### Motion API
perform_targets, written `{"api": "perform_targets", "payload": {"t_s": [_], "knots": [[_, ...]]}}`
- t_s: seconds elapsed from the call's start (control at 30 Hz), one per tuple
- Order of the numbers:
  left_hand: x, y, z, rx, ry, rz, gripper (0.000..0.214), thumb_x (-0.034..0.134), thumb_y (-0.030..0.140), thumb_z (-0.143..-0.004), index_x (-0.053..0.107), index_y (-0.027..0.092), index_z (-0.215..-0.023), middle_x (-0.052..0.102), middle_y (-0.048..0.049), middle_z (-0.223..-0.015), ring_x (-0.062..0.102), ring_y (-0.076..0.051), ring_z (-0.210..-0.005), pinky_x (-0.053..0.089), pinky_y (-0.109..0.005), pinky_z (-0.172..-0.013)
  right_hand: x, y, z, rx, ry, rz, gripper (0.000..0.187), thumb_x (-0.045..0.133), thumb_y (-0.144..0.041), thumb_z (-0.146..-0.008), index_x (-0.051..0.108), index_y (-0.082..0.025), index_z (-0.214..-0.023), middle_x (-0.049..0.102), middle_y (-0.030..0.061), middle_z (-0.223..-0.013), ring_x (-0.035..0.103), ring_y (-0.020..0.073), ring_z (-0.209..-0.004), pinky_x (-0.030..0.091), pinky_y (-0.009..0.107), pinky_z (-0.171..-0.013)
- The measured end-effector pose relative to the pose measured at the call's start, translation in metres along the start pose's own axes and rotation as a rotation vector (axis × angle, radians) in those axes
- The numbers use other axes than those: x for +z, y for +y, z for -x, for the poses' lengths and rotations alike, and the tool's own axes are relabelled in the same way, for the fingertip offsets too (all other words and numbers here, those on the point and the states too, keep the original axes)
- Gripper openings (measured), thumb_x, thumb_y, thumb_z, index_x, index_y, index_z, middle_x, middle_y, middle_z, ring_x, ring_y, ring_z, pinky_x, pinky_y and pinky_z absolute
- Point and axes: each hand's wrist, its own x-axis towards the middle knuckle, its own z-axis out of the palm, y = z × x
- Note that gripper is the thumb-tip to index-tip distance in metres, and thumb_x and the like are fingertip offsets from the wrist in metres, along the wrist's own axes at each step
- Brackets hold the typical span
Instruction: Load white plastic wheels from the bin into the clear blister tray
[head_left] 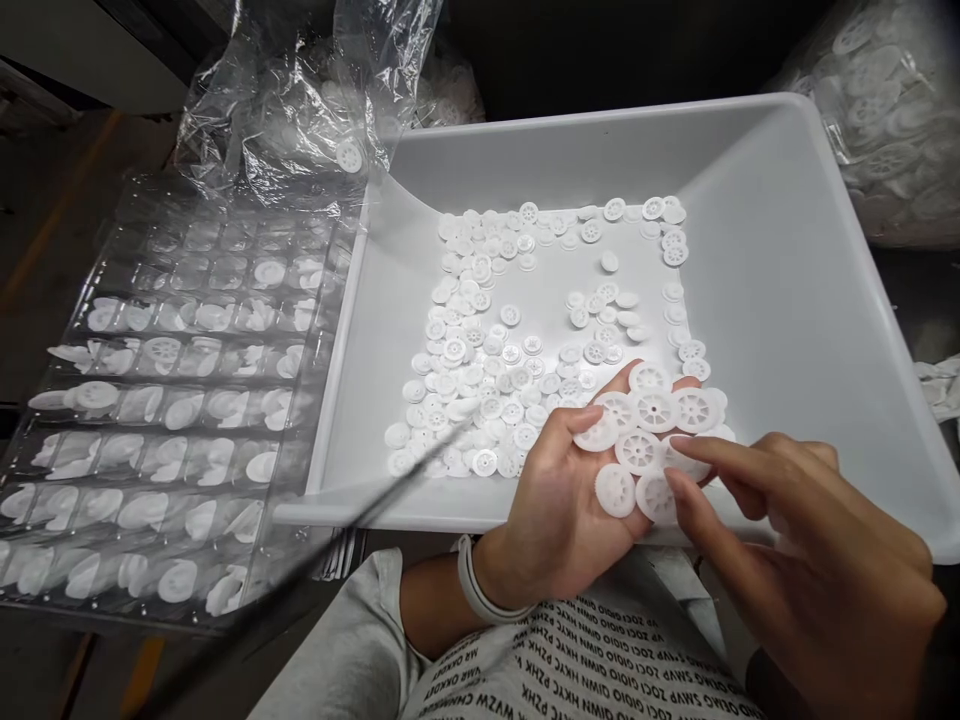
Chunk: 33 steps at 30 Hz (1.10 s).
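My left hand (559, 505) is turned palm up over the near rim of a grey plastic bin (795, 330). It cradles several white plastic gears (639, 452), spread over the palm and fingers with the thumb on one at the left. My right hand (832, 550) reaches in from the right. Its thumb and index finger pinch the edge of one white gear (688, 462) among those on the palm. Many more loose white gears (480, 380) lie on the bin's floor, mostly heaped along the left side.
A clear compartmented tray (289, 490) with white parts in many pockets stands left of the bin. Behind it is a crumpled clear bag (300, 110). Another bag of white parts (885, 130) sits at the far right. A blurred dark strand (360, 515) crosses the lower left.
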Motion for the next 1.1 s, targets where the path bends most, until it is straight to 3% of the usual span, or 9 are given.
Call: {"api": "perform_targets", "payload": {"t_s": [0.33,0.47,0.9,1.1], "knots": [[-0.0036,0.0009,0.0003,-0.043,-0.041,-0.023,0.052,0.028,0.031,-0.092,0.045,0.024,-0.141,0.063,-0.0067,-0.128,0.057,-0.023,-0.120,0.035,-0.039,-0.106,0.0058,0.0013,-0.0068,-0.045,-0.036,0.204,0.023,0.064,-0.016,-0.089,0.067,-0.017,-0.111,0.049,-0.0011,-0.068,0.046,0.0109,-0.063,0.035,0.034,-0.069],[-0.0044,0.0003,-0.0005,-0.052,-0.060,-0.047,0.053,0.028,0.032,-0.092,0.047,0.019,-0.140,0.064,-0.0094,-0.126,0.056,-0.025,-0.119,0.035,-0.039,-0.105,0.0082,0.0025,-0.0089,-0.043,-0.022,0.196,0.024,0.065,-0.015,-0.088,0.067,-0.016,-0.112,0.050,-0.0008,-0.069,0.047,0.0108,-0.063,0.035,0.034,-0.069],[-0.0028,0.0002,0.0013,-0.058,-0.014,-0.032,0.053,0.030,0.029,-0.089,0.045,0.028,-0.140,0.059,-0.0037,-0.135,0.054,-0.023,-0.122,0.034,-0.040,-0.105,0.0071,0.0023,-0.0072,-0.034,-0.016,0.163,0.025,0.067,-0.012,-0.086,0.066,-0.014,-0.111,0.051,0.0000,-0.069,0.048,0.0117,-0.067,0.035,0.035,-0.070],[-0.0025,-0.0002,0.0032,-0.048,-0.033,-0.042,0.052,0.030,0.029,-0.090,0.046,0.027,-0.139,0.061,-0.0052,-0.132,0.056,-0.024,-0.119,0.033,-0.041,-0.105,0.0077,0.0032,-0.0046,-0.035,-0.007,0.150,0.027,0.068,-0.009,-0.084,0.066,-0.013,-0.110,0.052,0.0007,-0.071,0.049,0.0123,-0.067,0.036,0.035,-0.070]]}}
